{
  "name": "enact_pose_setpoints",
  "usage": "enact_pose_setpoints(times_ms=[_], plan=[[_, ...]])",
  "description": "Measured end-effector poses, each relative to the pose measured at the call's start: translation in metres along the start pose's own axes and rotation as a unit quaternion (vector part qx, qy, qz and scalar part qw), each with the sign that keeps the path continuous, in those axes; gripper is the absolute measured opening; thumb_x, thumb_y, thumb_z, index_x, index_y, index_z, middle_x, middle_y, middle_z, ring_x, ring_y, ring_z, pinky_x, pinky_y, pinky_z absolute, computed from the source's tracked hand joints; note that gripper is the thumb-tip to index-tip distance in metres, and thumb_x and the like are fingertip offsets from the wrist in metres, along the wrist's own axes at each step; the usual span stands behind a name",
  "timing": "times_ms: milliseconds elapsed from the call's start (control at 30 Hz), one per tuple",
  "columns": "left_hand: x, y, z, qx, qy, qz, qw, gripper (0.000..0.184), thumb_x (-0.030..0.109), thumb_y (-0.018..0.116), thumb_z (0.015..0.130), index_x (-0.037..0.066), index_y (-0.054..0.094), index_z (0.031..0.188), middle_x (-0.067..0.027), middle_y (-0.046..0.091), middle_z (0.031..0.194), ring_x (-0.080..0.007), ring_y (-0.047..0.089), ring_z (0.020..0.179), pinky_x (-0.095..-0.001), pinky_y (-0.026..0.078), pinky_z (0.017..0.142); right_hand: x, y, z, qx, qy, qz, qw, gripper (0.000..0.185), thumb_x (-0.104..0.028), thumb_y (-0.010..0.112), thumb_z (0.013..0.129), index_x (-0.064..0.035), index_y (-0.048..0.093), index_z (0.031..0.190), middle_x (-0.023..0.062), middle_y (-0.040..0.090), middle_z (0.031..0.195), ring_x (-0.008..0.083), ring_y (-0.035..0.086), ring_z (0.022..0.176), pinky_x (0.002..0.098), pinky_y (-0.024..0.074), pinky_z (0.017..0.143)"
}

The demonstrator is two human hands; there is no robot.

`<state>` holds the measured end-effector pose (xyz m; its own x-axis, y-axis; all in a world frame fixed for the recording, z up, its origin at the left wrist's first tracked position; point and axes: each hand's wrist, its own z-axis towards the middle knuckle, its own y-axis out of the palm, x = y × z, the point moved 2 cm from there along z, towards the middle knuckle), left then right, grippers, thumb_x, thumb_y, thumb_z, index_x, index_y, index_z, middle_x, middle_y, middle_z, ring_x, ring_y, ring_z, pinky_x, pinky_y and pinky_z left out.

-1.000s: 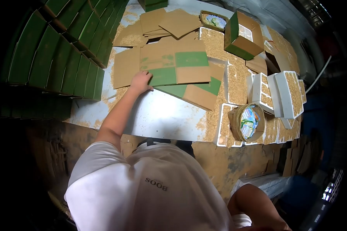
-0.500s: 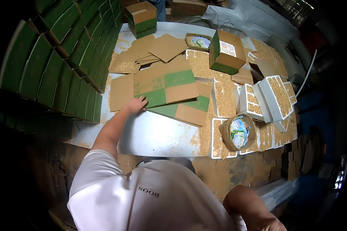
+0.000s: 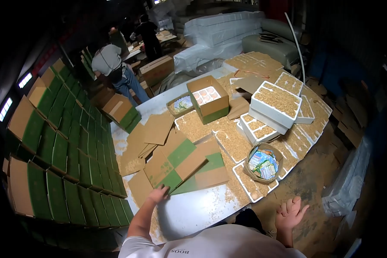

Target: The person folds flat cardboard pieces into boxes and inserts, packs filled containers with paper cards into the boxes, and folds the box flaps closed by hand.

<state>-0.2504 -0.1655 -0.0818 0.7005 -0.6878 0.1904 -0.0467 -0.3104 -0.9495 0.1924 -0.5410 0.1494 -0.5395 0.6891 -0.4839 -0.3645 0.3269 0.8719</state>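
Note:
My left hand (image 3: 159, 194) is at the near edge of a flattened cardboard box (image 3: 189, 161), brown with green printed panels, its fingers closed on that edge. Under it, another flattened box (image 3: 213, 172) sticks out to the right. My right hand (image 3: 290, 213) hangs in the air past the table's near edge, holding nothing, thumb out and fingers loosely bent. Closest to it are a white foam tray (image 3: 254, 193) of sawdust-like filling and a round basket (image 3: 253, 172) of colourful packets.
Green-brown boxes (image 3: 56, 150) are stacked along the left. An upright carton (image 3: 215, 112) holds a white tray of round items. Filled foam trays (image 3: 275, 101) are piled on the right of the table (image 3: 185, 217). A person (image 3: 109, 62) stands beyond the far end.
The view has turned right and tilted up, bringing people in the background into sight. My right hand has come up into view beside the table. My left hand stays at the box edge.

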Motion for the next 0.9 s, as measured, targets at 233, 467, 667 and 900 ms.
enact_pose_setpoints(times_ms=[233, 467, 667, 900], plan=[[0.063, -0.037, -0.001, -0.056, -0.183, 0.032, 0.981, 0.054, 0.022, 0.045, 0.094, 0.017, 0.032, 0.146, -0.0288, 0.032, 0.148, -0.0461, 0.061, 0.104, -0.0509, 0.051, 0.089, 0.001, -0.187, -0.029, 0.167, 0.054, 0.138, 0.975, 0.039, -0.049, 0.041, 0.101, -0.0115, 0.054, 0.101, -0.0015, 0.035, 0.061, 0.0093, 0.027, 0.046, 0.024, 0.0287, 0.048], [0.033, -0.062, 0.049, 0.127, -0.367, 0.062, 0.919, 0.045, 0.01, 0.045, 0.093, 0.012, 0.047, 0.137, -0.0141, 0.07, 0.086, -0.0321, 0.07, 0.08, -0.0449, 0.056, 0.067, 0.035, -0.086, 0.083, 0.085, 0.201, 0.077, 0.973, 0.032, -0.042, 0.04, 0.103, -0.0133, 0.053, 0.098, -0.0022, 0.037, 0.063, 0.0087, 0.031, 0.048, 0.0251, 0.0318, 0.051], [0.041, -0.146, 0.059, 0.235, -0.388, 0.141, 0.88, 0.015, 0.012, 0.051, 0.088, 0.011, 0.059, 0.101, -0.0106, 0.07, 0.073, -0.0287, 0.07, 0.067, -0.0413, 0.055, 0.058, 0.065, -0.009, 0.141, -0.068, 0.272, -0.082, 0.956, 0.025, -0.037, 0.041, 0.104, -0.0146, 0.05, 0.097, -0.0025, 0.037, 0.067, 0.0085, 0.034, 0.054, 0.0262, 0.0363, 0.056], [0.192, -0.227, -0.021, 0.375, -0.289, 0.111, 0.873, 0.038, 0.005, 0.056, 0.08, 0.008, 0.058, 0.118, -0.0132, 0.068, 0.084, -0.0327, 0.066, 0.068, -0.0427, 0.052, 0.058, 0.141, 0.052, 0.145, -0.3, 0.308, -0.38, 0.819, 0.079, -0.022, 0.069, 0.091, -0.0073, 0.018, 0.15, 0.0192, 0.041, 0.139, 0.0272, 0.058, 0.11, 0.0353, 0.0513, 0.089]])
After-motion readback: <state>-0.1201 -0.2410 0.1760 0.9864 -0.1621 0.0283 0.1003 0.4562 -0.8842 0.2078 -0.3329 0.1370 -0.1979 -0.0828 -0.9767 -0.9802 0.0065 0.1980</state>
